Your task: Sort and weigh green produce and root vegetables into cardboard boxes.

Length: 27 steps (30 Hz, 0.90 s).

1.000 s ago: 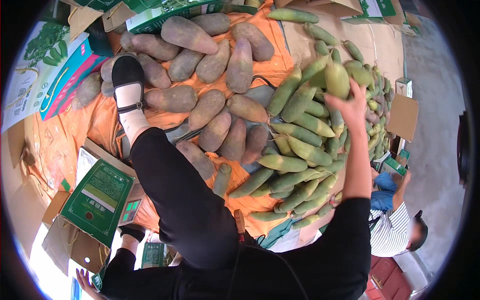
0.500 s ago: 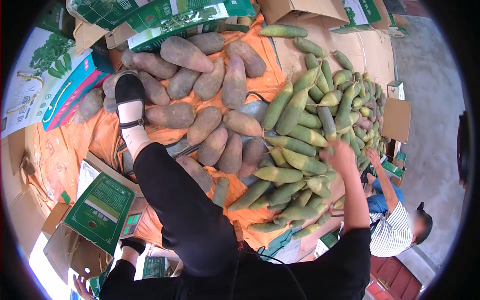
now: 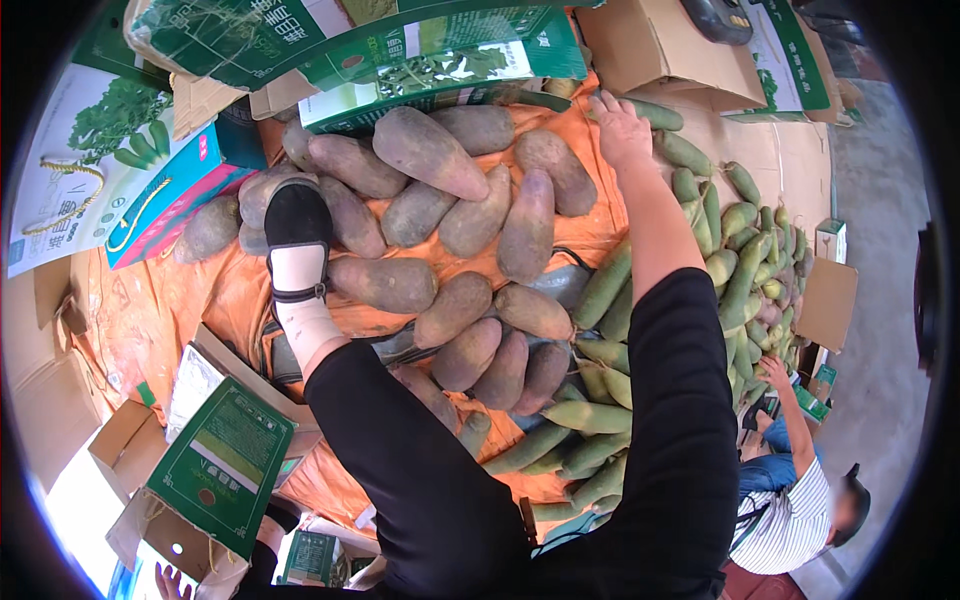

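My right arm is stretched far forward. The right hand (image 3: pixel 622 128) has its fingers extended at the far edge of the orange sheet (image 3: pixel 590 190), beside a long green radish (image 3: pixel 655 114); whether it touches that radish I cannot tell. Nothing shows in its grasp. At the lower left, only the fingers of my left hand (image 3: pixel 172 582) are in view, apart from each other, next to an open green-and-white carton (image 3: pixel 215 465). A heap of green radishes (image 3: pixel 745 275) lies to the right, partly hidden by my right sleeve. Several large purplish roots (image 3: pixel 527 225) lie in the middle.
Green cartons (image 3: pixel 430 80) stand along the far side, with a brown open box (image 3: pixel 665 50) to their right. A printed gift box (image 3: pixel 90 170) is at the far left. My black-shoed foot (image 3: pixel 298 215) rests among the roots. A co-worker (image 3: pixel 785 510) reaches into the heap at right.
My right hand has moved from over the green radish heap to the far edge of the sheet. The view has shifted, so the scene sits lower and further right. My left hand stays at lower left.
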Each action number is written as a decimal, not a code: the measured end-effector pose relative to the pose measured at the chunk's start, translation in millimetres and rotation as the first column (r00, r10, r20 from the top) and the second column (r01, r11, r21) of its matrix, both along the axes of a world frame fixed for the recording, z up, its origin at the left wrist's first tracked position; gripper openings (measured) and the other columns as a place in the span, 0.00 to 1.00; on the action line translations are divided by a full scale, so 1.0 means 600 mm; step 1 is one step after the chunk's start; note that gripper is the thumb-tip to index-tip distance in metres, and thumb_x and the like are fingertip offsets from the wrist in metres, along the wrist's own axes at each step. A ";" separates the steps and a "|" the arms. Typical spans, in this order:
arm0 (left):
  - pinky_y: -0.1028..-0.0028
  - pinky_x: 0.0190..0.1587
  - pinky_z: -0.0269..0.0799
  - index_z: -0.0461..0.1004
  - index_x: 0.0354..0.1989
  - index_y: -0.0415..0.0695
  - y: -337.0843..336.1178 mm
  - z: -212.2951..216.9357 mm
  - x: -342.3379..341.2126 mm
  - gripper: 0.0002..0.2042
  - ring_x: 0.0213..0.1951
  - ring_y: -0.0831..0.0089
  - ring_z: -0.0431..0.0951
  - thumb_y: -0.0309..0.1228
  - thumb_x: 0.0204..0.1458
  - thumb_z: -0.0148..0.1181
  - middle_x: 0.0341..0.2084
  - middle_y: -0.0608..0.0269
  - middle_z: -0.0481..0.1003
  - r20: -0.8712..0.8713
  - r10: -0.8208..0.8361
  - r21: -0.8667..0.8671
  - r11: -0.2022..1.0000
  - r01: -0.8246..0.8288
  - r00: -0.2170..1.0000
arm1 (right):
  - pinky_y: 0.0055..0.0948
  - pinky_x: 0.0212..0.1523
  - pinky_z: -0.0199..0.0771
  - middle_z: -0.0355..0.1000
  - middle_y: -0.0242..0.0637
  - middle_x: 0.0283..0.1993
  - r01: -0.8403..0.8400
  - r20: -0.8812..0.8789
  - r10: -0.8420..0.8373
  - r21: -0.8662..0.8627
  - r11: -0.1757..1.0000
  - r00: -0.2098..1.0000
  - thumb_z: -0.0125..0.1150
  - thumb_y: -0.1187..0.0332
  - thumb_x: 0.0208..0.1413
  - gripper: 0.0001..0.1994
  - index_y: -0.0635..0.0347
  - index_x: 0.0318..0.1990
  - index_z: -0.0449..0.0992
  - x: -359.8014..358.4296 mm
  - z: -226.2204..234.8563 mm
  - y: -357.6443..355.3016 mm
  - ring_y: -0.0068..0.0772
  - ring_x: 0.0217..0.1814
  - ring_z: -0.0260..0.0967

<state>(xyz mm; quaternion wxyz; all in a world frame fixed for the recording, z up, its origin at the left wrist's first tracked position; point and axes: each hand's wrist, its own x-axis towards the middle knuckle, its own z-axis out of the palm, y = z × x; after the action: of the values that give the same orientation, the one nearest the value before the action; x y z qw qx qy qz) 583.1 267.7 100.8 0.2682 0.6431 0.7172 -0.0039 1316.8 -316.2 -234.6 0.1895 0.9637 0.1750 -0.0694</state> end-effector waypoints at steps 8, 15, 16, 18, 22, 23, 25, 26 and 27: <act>0.61 0.53 0.64 0.59 0.60 0.42 -0.024 0.026 0.034 0.25 0.55 0.59 0.66 0.38 0.54 0.44 0.52 0.53 0.67 -0.084 -0.013 0.009 1.000 0.014 0.996 | 0.40 0.49 0.66 0.55 0.26 0.62 0.151 0.005 -0.154 -0.250 0.956 0.988 0.49 0.69 0.53 0.21 0.38 0.56 0.64 -0.029 -0.035 -0.023 0.33 0.57 0.60; 0.62 0.53 0.63 0.59 0.60 0.42 -0.031 0.019 0.048 0.25 0.54 0.59 0.66 0.39 0.54 0.42 0.52 0.53 0.67 -0.074 -0.055 -0.012 0.998 0.055 0.996 | 0.39 0.40 0.74 0.56 0.26 0.60 0.118 -0.018 -0.123 -0.166 0.979 0.992 0.48 0.73 0.52 0.19 0.41 0.51 0.67 -0.033 -0.045 -0.066 0.39 0.48 0.69; 0.62 0.53 0.63 0.59 0.60 0.42 -0.037 0.015 0.055 0.25 0.54 0.59 0.66 0.40 0.54 0.42 0.52 0.53 0.67 -0.065 -0.081 -0.008 0.997 0.081 0.995 | 0.39 0.40 0.73 0.59 0.26 0.57 0.085 -0.054 -0.096 -0.179 0.980 0.994 0.48 0.72 0.53 0.17 0.42 0.50 0.67 -0.026 -0.043 -0.065 0.38 0.46 0.70; 0.63 0.52 0.63 0.60 0.60 0.42 -0.032 0.015 0.054 0.25 0.54 0.60 0.67 0.40 0.54 0.43 0.52 0.53 0.67 -0.056 -0.056 -0.013 0.998 0.055 0.997 | 0.39 0.39 0.73 0.61 0.26 0.55 0.048 -0.088 -0.065 -0.185 0.982 0.994 0.48 0.71 0.53 0.15 0.43 0.48 0.68 -0.023 -0.039 -0.064 0.38 0.45 0.71; 0.64 0.51 0.64 0.60 0.60 0.42 -0.044 0.033 0.055 0.25 0.53 0.60 0.67 0.41 0.54 0.44 0.52 0.53 0.68 -0.049 0.003 0.007 1.000 -0.002 0.999 | 0.38 0.36 0.73 0.64 0.28 0.49 -0.148 -0.011 0.148 -0.147 0.978 0.989 0.50 0.71 0.52 0.16 0.47 0.49 0.67 -0.077 -0.006 -0.030 0.35 0.39 0.73; 0.64 0.51 0.64 0.60 0.60 0.42 -0.046 0.067 0.020 0.26 0.53 0.60 0.67 0.41 0.54 0.44 0.52 0.53 0.68 -0.059 0.033 0.041 0.999 -0.031 0.998 | 0.37 0.36 0.73 0.64 0.29 0.49 -0.217 -0.001 0.217 -0.078 0.973 0.976 0.52 0.70 0.51 0.17 0.48 0.50 0.66 -0.101 0.007 0.007 0.34 0.39 0.73; 0.64 0.51 0.64 0.60 0.60 0.43 -0.027 0.025 0.045 0.26 0.53 0.61 0.67 0.41 0.54 0.44 0.51 0.53 0.68 -0.038 0.000 0.021 1.000 0.001 0.999 | 0.36 0.36 0.73 0.64 0.33 0.50 -0.225 0.031 0.225 -0.012 0.974 0.974 0.60 0.63 0.48 0.21 0.50 0.51 0.65 -0.123 0.070 -0.032 0.34 0.38 0.72; 0.64 0.51 0.64 0.60 0.60 0.43 -0.024 0.018 0.050 0.26 0.53 0.61 0.68 0.41 0.54 0.45 0.51 0.53 0.68 -0.030 -0.003 0.021 1.000 0.004 1.000 | 0.36 0.36 0.73 0.64 0.33 0.50 -0.222 0.042 0.222 -0.024 0.975 0.974 0.60 0.63 0.48 0.21 0.50 0.51 0.65 -0.134 0.096 -0.046 0.34 0.38 0.72; 0.64 0.51 0.64 0.61 0.60 0.43 -0.023 0.013 0.050 0.26 0.53 0.61 0.68 0.42 0.54 0.45 0.51 0.53 0.68 -0.025 -0.003 0.024 1.000 0.004 1.000 | 0.36 0.35 0.72 0.67 0.35 0.47 -0.102 0.191 0.052 0.260 0.960 0.980 0.60 0.62 0.49 0.19 0.52 0.49 0.67 -0.144 0.120 -0.062 0.35 0.37 0.72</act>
<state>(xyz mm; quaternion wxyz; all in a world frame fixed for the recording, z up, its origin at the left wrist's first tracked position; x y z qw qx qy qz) 613.2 253.9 108.7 0.2514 0.6476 0.7193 -0.0038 1230.5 -353.7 -162.5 0.0751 0.9751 0.2022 0.0508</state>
